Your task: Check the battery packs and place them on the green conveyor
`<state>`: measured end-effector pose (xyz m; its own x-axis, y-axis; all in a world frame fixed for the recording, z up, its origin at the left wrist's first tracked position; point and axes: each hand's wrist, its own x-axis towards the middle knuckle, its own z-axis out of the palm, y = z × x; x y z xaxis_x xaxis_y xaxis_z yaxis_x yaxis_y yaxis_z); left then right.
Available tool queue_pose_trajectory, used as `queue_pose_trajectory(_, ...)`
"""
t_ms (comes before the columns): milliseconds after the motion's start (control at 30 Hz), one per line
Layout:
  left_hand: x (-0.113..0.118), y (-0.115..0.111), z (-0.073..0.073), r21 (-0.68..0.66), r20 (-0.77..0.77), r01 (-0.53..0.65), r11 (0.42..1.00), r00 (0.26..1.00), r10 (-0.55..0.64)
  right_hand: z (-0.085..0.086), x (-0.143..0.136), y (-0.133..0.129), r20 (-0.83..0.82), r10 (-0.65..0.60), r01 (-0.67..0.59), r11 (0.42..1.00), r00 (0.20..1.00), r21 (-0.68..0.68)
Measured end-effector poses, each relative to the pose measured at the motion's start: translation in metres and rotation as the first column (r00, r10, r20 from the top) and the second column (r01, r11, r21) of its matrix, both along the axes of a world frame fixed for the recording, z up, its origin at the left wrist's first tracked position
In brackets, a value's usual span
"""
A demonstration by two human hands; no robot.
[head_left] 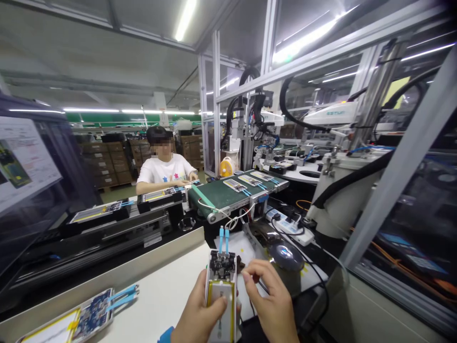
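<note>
At lower centre, the left hand (200,312) grips a white-framed battery pack with black circuit board (221,295); the right hand (274,305), fingers curled and empty, touches its edge, the pack not yet on the green conveyor belt (217,195).

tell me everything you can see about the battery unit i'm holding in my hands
The battery unit is a slim white-framed pack held roughly upright, tilted away from the camera. Its lower part holds a silvery pouch cell edged with yellow tape; above sits a dark circuit board, with two light-blue connector tabs sticking up from the top. The left hand grips its left side, thumb across the cell. The right hand is at its right edge, fingertips by the board. Its bottom end runs out of frame.
</note>
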<state>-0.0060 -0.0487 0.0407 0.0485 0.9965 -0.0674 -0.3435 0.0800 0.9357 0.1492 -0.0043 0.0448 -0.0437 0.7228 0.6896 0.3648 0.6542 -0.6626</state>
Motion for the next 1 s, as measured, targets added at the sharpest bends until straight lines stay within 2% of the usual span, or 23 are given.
queue_pose_trajectory(67, 0.000, 0.000, 0.001, -0.037, 0.091, 0.032, 0.999, 0.995, -0.028, -0.007, 0.002, -0.001, -0.066, 0.010, -0.013, 0.999, 0.998, -0.037)
queue_pose_trajectory(133, 0.000, -0.002, 0.000, -0.043, 0.113, 0.052, 0.998, 0.993, -0.047, -0.012, 0.002, -0.001, -0.104, 0.060, -0.067, 0.995, 0.993, -0.071)
queue_pose_trajectory(300, 0.001, -0.006, 0.001, -0.063, 0.108, 0.087, 0.994, 0.991, -0.079, -0.019, 0.002, 0.003, -0.094, 0.226, -0.240, 0.951, 0.970, -0.195)
queue_pose_trajectory(467, 0.002, -0.008, 0.001, -0.069, 0.091, 0.101, 0.992, 0.991, -0.095, -0.018, 0.002, 0.006, -0.121, 0.266, -0.286, 0.936, 0.956, -0.206)
queue_pose_trajectory(567, 0.002, -0.007, -0.002, -0.065, 0.101, 0.111, 0.992, 0.989, -0.104, -0.016, 0.003, 0.003, -0.046, 0.272, -0.276, 0.948, 0.961, -0.159)
queue_pose_trajectory(633, 0.002, -0.005, -0.004, -0.062, 0.103, 0.115, 0.991, 0.989, -0.108, -0.013, 0.003, -0.001, 0.061, 0.250, -0.247, 0.967, 0.966, -0.055)
queue_pose_trajectory(733, 0.001, -0.004, -0.006, -0.041, 0.079, 0.103, 0.994, 0.992, -0.100, -0.008, 0.004, -0.008, 0.239, 0.150, -0.191, 0.969, 0.959, 0.159)
queue_pose_trajectory(833, 0.002, -0.004, -0.006, 0.008, 0.042, 0.086, 0.996, 0.995, -0.086, -0.003, 0.006, -0.012, 0.361, 0.025, -0.143, 0.942, 0.932, 0.304)
queue_pose_trajectory(933, 0.003, -0.005, -0.005, 0.017, 0.059, 0.085, 0.996, 0.995, -0.086, -0.001, 0.008, -0.012, 0.399, 0.035, -0.166, 0.939, 0.916, 0.301)
queue_pose_trajectory(1000, 0.004, -0.006, -0.005, -0.017, 0.083, 0.101, 0.995, 0.992, -0.099, -0.002, 0.010, -0.010, 0.341, 0.156, -0.223, 0.961, 0.927, 0.165)
